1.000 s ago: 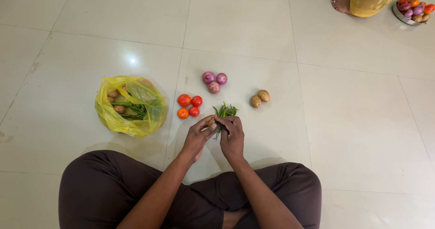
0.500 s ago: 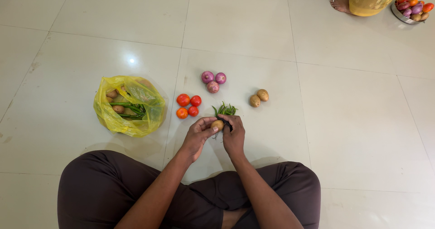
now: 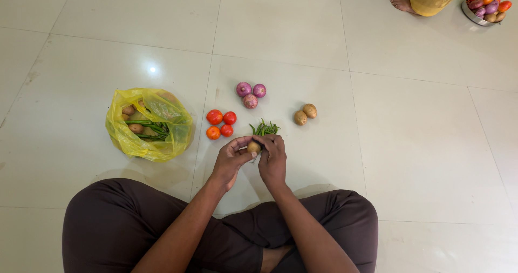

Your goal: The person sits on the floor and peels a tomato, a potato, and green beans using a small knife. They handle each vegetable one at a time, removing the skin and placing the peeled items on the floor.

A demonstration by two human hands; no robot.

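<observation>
- Fingers (image 3: 244, 145) of the left hand (image 3: 231, 159): curled narrowly about a small brown potato (image 3: 253, 146), thumb and fingertips touching it from the left.
- Right hand (image 3: 272, 159): fingers bent over the same potato from the right; some green chillies seem pinched beneath them, though the grip is partly hidden. Both hands hold the potato just above the floor.
- Green chillies (image 3: 264, 127): a loose bunch on the tiled floor (image 3: 410, 143), just beyond the fingertips, stems toward the hands.
- Tomatoes (image 3: 221, 124): four, red and orange, clustered left of the chillies.
- Red onions (image 3: 249, 93): three, touching, farther out.
- Potatoes (image 3: 305, 114): a pair, touching, right of the chillies.
- Yellow plastic bag (image 3: 148, 123): open, well left, holding more potatoes and long green vegetables.
- Far corner: another person's foot (image 3: 400, 2) and yellow garment, beside a metal bowl (image 3: 482, 9) of mixed vegetables.
- Risk, as a judgement: the potato is round and shared between two hands; a loosened pinch could let it drop and roll on the smooth tile into the tomatoes or chillies. Chillies caught under the right fingers may snap or scatter if the hands part abruptly.
</observation>
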